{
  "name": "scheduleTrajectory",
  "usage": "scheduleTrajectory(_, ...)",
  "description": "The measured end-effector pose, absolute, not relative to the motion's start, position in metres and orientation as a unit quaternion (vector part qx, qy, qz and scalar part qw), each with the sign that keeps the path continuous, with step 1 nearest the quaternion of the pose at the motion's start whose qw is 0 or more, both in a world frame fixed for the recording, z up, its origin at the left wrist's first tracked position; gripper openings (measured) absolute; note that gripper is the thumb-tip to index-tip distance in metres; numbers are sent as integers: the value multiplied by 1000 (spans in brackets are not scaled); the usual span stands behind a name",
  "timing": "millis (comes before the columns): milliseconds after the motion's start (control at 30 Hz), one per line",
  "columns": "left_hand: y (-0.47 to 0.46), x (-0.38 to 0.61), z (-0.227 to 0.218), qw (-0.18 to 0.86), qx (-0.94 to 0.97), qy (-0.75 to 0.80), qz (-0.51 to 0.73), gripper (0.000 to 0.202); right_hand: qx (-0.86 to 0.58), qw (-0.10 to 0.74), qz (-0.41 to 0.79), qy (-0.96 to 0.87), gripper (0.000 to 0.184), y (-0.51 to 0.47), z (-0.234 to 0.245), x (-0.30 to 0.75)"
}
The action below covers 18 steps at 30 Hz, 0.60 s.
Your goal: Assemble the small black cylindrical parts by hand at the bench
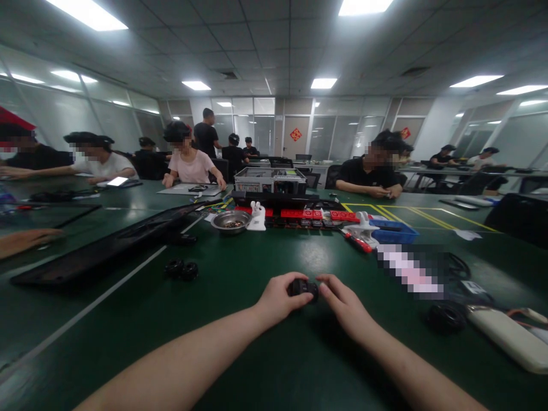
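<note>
A small black device with a round end, much like a compact camera (305, 289), is gripped in my left hand (276, 298) just above the green table. The thumb lies along its near side and the fingers wrap its far side. My right hand (345, 302) is at the round end, its fingers stretched forward and loosely bent, the tips close to the rim. Whether they touch it I cannot tell. On the table to the left sit two black ring-shaped parts (181, 269).
Ahead stand a metal bowl (232, 221) of small parts, white stands (257, 217), red strips (312, 214), an open metal case (269, 181) and a blue tray (396, 231). A long black panel (107, 245) lies left, a cable coil (446, 317) right. Several people sit around.
</note>
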<state>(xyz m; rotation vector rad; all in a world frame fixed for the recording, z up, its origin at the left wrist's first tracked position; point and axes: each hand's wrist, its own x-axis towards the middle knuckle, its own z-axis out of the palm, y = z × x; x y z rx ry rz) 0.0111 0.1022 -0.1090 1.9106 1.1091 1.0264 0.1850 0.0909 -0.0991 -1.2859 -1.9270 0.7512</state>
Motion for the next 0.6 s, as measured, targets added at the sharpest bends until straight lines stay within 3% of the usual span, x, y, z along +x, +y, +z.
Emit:
scheduleTrajectory(133,97,9,-105,248,801,399,371,43,-505,292,370,-723,52,98,-104,185)
scheduleTrajectory(333,97,8,-104,246,806,395,366,50,-480,305,419,-708,44,98,-107,181)
scheduleTrajectory(467,102,11,-112,351,738,426,389,48,-453,335,333,-756,26,95,-101,184)
scheduleTrajectory(600,109,18,-123,561,606,377,420,44,-441,342,233,-797,34,89,-96,186)
